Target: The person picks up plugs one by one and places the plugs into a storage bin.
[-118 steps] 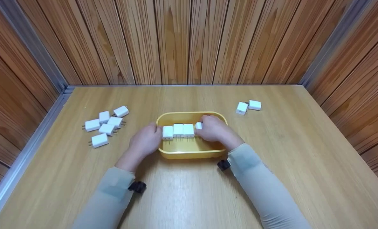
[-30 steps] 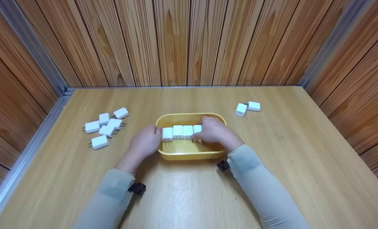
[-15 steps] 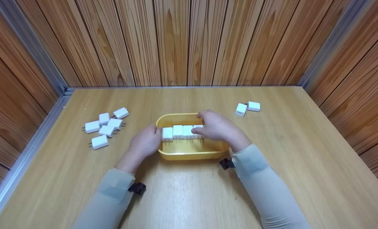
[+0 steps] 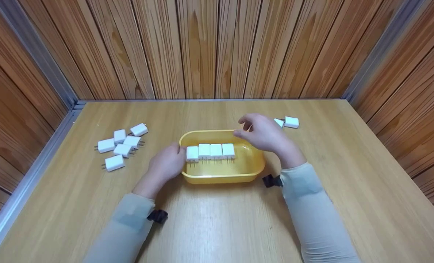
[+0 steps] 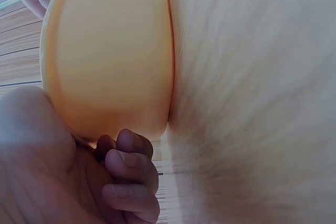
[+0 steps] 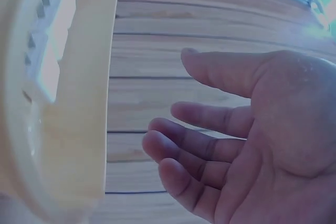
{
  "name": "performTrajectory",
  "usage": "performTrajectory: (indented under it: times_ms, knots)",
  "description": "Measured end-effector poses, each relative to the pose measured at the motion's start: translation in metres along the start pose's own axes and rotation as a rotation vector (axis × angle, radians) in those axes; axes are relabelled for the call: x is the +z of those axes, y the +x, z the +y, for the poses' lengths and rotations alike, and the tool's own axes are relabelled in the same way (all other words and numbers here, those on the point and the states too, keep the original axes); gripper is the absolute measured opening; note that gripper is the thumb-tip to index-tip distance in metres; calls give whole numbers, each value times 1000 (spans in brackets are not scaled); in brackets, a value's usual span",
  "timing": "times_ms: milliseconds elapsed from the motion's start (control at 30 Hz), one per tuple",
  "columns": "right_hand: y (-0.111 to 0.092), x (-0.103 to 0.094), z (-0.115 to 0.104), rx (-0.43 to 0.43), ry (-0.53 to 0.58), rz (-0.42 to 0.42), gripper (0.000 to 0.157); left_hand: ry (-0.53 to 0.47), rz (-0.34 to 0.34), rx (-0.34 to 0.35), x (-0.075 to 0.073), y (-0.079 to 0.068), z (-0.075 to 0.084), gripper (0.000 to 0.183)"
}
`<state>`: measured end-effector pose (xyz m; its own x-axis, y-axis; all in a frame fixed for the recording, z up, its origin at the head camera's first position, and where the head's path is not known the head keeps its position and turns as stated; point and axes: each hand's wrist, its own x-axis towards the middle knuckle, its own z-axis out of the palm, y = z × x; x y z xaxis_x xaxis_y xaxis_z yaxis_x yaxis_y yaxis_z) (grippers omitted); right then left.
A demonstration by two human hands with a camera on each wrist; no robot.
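Note:
My left hand (image 4: pixel 167 160) grips the left end of a yellow plastic tray (image 4: pixel 220 179), thumb at the rim; in the left wrist view the fingers (image 5: pixel 131 166) curl close against the tray's outer wall. Inside the tray, several white charger plugs (image 4: pixel 216 151) stand side by side in a row, prongs toward the person. The right hand (image 4: pixel 264 133) hovers over the tray's far right corner, holding nothing. Its fingers are loosely bent and apart from the thumb in the right wrist view, with the plugs (image 6: pixel 50 72) off to the left.
Several loose plugs (image 4: pixel 123 149) lie in a cluster on the wooden table (image 4: pixel 209 226), left of the tray. At the back right lie two more, one plug (image 4: pixel 291 122) in full view and one plug (image 4: pixel 279 123) partly behind the right hand. Wood-panelled walls (image 4: pixel 202 51) enclose the table.
The right hand has set a plug at the right end of the row, let go, and moved up and right out of the tray. The left hand stays where it was.

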<state>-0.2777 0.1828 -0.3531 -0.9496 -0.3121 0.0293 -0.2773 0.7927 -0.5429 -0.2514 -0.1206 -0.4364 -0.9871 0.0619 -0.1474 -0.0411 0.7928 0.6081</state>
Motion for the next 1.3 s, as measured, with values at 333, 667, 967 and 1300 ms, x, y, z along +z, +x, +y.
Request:
performTrajectory:
  times_ms: [333, 667, 967, 1300]
  knots:
    - [10, -16, 45, 123, 51, 169, 41, -30, -32, -37, 0, 0, 0, 58]
    - [17, -13, 84, 211, 28, 187, 44, -5, -5, -14, 1, 0, -2, 55]
    - [21, -6, 103, 254, -62, 129, 54, -17, -24, -24, 0, 1, 0, 54]
    - [22, 0, 116, 285, -13, 42, 64, -24, -21, -25, 0, 0, -1, 53]
